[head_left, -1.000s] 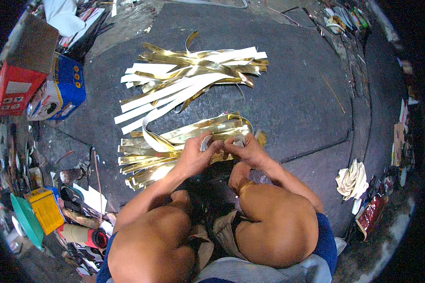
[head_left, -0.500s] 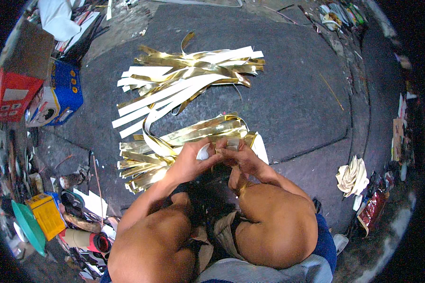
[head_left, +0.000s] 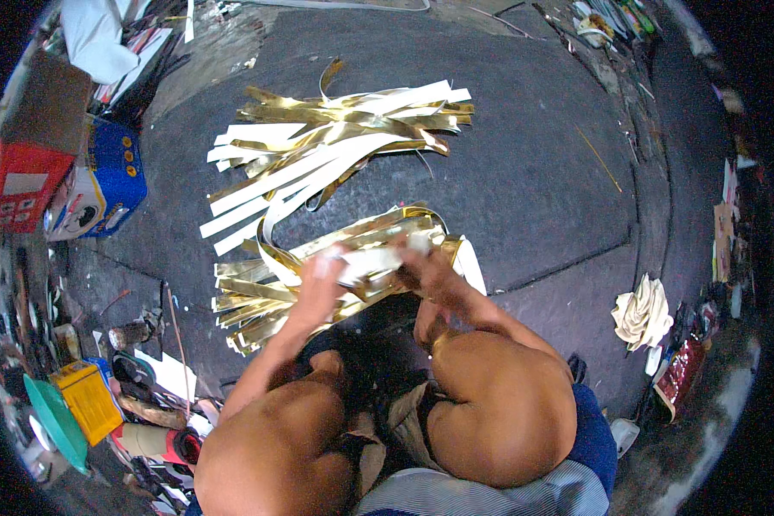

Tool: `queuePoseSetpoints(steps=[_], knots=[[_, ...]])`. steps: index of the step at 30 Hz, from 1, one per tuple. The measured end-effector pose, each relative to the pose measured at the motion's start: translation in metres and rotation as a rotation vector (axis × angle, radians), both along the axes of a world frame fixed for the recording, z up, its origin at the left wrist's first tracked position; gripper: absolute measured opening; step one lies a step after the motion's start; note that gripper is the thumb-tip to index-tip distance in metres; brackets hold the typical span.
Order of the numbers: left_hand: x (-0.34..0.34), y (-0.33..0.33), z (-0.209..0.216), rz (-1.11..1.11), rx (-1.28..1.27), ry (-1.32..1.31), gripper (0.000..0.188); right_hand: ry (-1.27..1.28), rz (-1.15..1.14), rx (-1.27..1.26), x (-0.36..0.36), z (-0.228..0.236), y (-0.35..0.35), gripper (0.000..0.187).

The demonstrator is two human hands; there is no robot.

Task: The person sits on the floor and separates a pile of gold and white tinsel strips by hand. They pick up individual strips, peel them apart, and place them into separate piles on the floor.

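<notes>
I see a blurred white strip (head_left: pixel 371 263) between the left hand (head_left: pixel 321 273) and right hand (head_left: pixel 423 261), long axis side to side, neither hand clearly nearer. I can't tell whether either grips. Gold strips (head_left: pixel 370 230) lie beyond.

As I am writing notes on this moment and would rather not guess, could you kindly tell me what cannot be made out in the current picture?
1. Head view: left hand and right hand; motion blur hides the fingers' exact hold.
2. Head view: pale strip between them; blurred, its ends unclear.
3. Head view: lower gold strips; partly covered by both hands.
4. Head view: white item, upper left; cut off by the top edge.
</notes>
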State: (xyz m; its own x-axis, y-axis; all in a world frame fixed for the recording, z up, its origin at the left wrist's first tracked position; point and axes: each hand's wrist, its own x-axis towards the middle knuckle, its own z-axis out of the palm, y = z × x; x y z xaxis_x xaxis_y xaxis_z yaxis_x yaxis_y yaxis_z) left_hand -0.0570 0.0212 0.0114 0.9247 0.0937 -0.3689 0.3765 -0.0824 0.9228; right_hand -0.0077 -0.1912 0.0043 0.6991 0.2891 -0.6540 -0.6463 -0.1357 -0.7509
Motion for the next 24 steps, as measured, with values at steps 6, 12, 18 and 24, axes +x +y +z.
queuePoseSetpoints(steps=[6,12,18,24], knots=[[-0.018,0.203,-0.002,0.743,-0.246,-0.158,0.029,-0.047,-0.929,0.780,0.056,-0.033,-0.206,0.030],[-0.102,0.393,0.002,1.016,-0.040,-0.144,0.050,-0.523,-1.549,-0.248,0.055,-0.014,-0.369,0.030],[-0.003,0.197,0.016,0.590,0.199,-0.268,0.036,-0.892,0.267,-0.621,0.019,-0.014,-0.125,0.039],[0.008,0.032,0.008,-0.075,0.200,-0.070,0.019,-0.932,0.496,-0.622,0.019,-0.060,-0.097,0.017]])
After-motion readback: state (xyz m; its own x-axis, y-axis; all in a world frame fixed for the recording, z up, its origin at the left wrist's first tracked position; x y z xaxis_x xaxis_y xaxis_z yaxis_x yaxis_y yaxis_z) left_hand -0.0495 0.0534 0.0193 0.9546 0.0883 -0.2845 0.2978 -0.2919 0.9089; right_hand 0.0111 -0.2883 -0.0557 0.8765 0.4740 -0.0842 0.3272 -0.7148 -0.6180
